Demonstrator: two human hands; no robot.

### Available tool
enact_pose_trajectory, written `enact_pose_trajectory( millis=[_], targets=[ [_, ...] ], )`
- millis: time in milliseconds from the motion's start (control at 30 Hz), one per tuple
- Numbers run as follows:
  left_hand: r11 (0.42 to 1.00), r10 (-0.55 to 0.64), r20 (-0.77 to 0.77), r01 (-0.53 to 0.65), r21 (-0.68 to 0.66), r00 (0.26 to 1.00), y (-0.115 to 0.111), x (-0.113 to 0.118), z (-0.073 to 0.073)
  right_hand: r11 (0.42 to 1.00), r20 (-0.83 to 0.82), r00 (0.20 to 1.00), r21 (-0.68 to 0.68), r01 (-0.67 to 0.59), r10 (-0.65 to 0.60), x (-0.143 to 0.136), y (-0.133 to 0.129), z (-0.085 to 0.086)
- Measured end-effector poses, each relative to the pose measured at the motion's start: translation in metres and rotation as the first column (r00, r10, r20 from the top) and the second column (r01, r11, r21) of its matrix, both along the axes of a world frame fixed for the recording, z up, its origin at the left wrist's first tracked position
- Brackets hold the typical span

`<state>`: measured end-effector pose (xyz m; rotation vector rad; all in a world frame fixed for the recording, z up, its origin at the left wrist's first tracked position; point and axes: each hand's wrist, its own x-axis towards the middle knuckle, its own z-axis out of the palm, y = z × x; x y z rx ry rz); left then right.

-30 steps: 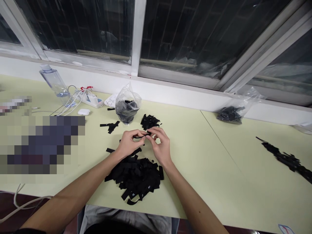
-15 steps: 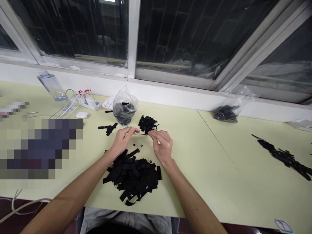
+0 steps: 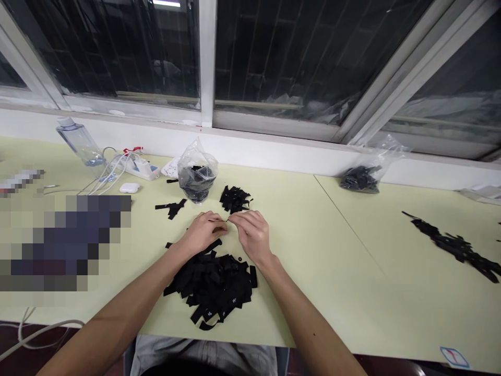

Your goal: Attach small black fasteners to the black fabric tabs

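Observation:
My left hand [image 3: 202, 233] and my right hand [image 3: 253, 232] nearly meet at the fingertips above the table. Both are closed on a thin black fabric strip [image 3: 219, 220], seen almost edge-on between them. Below them spreads a large heap of black fabric strips [image 3: 219, 282], a few with small white marks. Just beyond my fingers sits a smaller pile of black strips [image 3: 234, 198]. One small black ring [image 3: 240, 259] lies at the heap's upper edge. My left hand covers the spot where two other rings lay earlier.
A clear bag of black pieces [image 3: 198, 180] stands behind my left hand; another bag [image 3: 362, 179] leans by the wall. Loose strips [image 3: 171, 208] lie left, a long row of strips [image 3: 456, 245] right. A bottle [image 3: 80, 143], power strip [image 3: 143, 168] and white case [image 3: 129, 188] are further left.
My left hand has come down and turned palm-down, its fingers now curled closer to my right fingertips. My right hand has shifted slightly left. Two small rings are now hidden from view.

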<state>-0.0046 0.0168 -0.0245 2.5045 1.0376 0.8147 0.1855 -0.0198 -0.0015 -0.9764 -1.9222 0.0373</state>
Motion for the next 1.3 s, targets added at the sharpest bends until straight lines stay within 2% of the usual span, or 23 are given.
enact_pose_trajectory(
  millis=[433,767,1033,1167,1300],
  targets=[
    [0.993,-0.06,-0.212,0.08,0.091,0.976,-0.005,0.001,0.01,0.997,0.014,1.0,0.074,0.024,-0.025,0.001,0.003,-0.002],
    [0.996,-0.043,-0.189,0.058,0.071,0.981,-0.002,0.001,0.005,0.998,-0.008,1.0,0.06,0.023,-0.023,0.0,0.004,-0.006],
    [0.982,0.043,-0.261,0.008,0.19,0.964,-0.008,0.003,0.002,0.999,0.014,1.0,0.032,-0.01,0.01,-0.005,0.001,-0.006],
    [0.976,0.027,-0.27,0.033,0.214,0.962,-0.008,0.004,-0.001,0.999,0.015,1.0,0.017,-0.027,0.027,-0.007,0.0,-0.007],
    [0.981,-0.012,-0.27,0.064,0.182,0.963,-0.007,0.006,-0.002,1.0,0.009,1.0,0.004,-0.026,0.026,-0.006,0.0,-0.006]
  ],
)
